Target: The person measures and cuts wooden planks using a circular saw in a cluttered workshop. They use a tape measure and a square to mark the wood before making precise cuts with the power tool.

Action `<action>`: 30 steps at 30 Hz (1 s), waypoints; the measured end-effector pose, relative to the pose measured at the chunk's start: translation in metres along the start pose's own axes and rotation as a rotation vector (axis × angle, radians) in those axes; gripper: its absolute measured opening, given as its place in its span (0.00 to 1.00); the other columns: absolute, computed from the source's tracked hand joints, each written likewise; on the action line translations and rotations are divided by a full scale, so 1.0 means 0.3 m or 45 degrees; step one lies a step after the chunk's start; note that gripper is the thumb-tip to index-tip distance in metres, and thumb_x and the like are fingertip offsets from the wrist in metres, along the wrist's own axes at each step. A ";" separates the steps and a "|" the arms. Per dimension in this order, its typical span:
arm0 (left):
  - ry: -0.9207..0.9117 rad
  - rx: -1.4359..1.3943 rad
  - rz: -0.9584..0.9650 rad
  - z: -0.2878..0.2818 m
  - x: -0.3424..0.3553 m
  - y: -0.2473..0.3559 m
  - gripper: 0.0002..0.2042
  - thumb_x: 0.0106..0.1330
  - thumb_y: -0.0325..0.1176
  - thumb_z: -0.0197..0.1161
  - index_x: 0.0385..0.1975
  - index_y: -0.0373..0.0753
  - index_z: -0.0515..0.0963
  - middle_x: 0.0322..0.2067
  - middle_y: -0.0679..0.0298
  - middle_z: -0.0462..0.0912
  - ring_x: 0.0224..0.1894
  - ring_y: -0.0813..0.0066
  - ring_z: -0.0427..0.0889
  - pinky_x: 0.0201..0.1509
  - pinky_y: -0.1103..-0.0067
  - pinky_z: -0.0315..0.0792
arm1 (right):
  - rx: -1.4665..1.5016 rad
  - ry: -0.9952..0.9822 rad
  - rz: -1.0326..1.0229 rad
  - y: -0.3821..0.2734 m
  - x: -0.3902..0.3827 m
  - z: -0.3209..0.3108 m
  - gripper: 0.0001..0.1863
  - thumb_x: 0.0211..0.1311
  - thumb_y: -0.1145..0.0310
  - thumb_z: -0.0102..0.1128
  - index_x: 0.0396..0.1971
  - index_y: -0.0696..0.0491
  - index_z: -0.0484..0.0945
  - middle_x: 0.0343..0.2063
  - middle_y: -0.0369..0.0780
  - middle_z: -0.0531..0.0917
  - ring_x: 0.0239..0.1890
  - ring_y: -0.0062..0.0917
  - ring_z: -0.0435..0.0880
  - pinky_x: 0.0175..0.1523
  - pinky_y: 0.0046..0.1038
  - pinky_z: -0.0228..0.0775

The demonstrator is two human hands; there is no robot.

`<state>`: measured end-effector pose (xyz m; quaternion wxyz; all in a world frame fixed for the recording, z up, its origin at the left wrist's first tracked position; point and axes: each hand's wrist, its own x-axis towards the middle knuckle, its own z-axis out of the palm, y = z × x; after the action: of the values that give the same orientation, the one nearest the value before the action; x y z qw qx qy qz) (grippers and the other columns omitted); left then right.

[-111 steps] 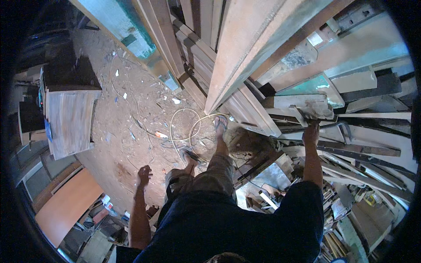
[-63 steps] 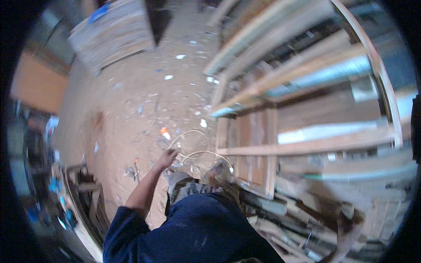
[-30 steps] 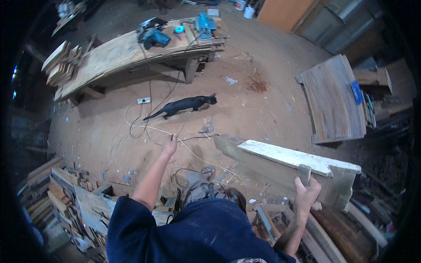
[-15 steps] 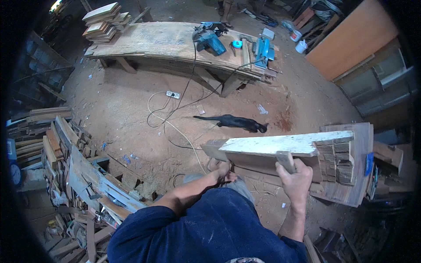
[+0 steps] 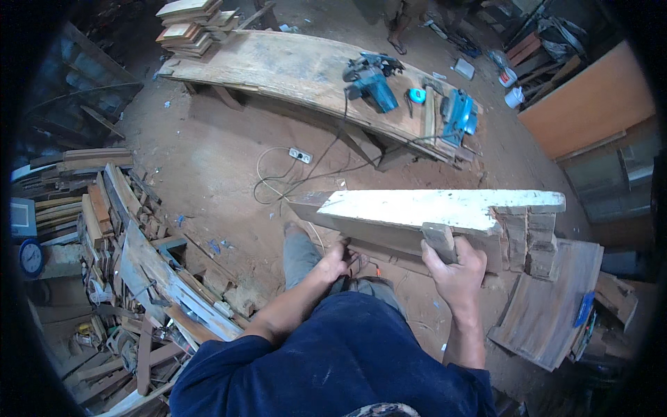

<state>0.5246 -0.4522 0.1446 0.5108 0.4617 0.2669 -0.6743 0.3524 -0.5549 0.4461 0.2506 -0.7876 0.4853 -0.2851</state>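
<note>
White-topped timber (image 5: 410,207) runs across in front of the body, reaching out to both sides of the right hand's grip. The right hand (image 5: 462,270), knuckles up and forearm coming from below, pinches a short wooden stub (image 5: 440,241) on the near face between thumb and fingers. Left of that grip, the left hand (image 5: 337,260) is bent in at the wrist, fingers curled by the lower edge; whether it pinches the wood I cannot tell. Patchy white paint covers the top; the side is brown-grey, the far left tip bare wood, and right of the grip the end is stepped and rough. A second ago the left hand was well apart from the timber; now it is close in. Beyond the grip is a workbench (image 5: 292,66).
</note>
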 end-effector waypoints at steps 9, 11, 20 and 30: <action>0.181 0.127 0.246 -0.409 0.080 0.747 0.13 0.78 0.38 0.51 0.54 0.40 0.75 0.43 0.60 0.83 0.43 0.69 0.84 0.49 0.69 0.82 | 0.338 0.106 0.272 -0.225 0.314 0.445 0.07 0.58 0.73 0.72 0.30 0.61 0.82 0.20 0.31 0.82 0.21 0.12 0.75 0.28 0.19 0.66; 0.130 0.133 0.285 -0.471 0.068 0.923 0.13 0.78 0.39 0.51 0.52 0.39 0.75 0.39 0.63 0.84 0.34 0.73 0.85 0.43 0.72 0.85 | 0.333 0.129 0.360 -0.292 0.383 0.585 0.06 0.59 0.74 0.71 0.30 0.60 0.82 0.20 0.31 0.81 0.21 0.12 0.75 0.27 0.19 0.66; 0.394 0.283 0.348 -0.607 -0.112 1.713 0.10 0.73 0.35 0.59 0.46 0.37 0.74 0.28 0.64 0.78 0.24 0.75 0.78 0.35 0.74 0.84 | 0.646 0.172 0.845 -0.639 0.690 1.074 0.06 0.63 0.72 0.71 0.33 0.58 0.83 0.20 0.34 0.82 0.20 0.15 0.78 0.25 0.19 0.68; 0.569 0.492 0.493 -0.562 -0.033 2.356 0.12 0.69 0.36 0.61 0.46 0.36 0.76 0.33 0.64 0.71 0.24 0.75 0.74 0.35 0.74 0.85 | 0.823 0.144 1.011 -0.736 1.076 1.440 0.07 0.64 0.69 0.71 0.34 0.57 0.83 0.22 0.36 0.83 0.22 0.15 0.80 0.27 0.20 0.72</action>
<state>1.2452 -0.5449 0.1599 0.4613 0.7281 0.1470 -0.4853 0.9071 -0.7078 0.3534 0.5435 -0.4084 0.6469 -0.3455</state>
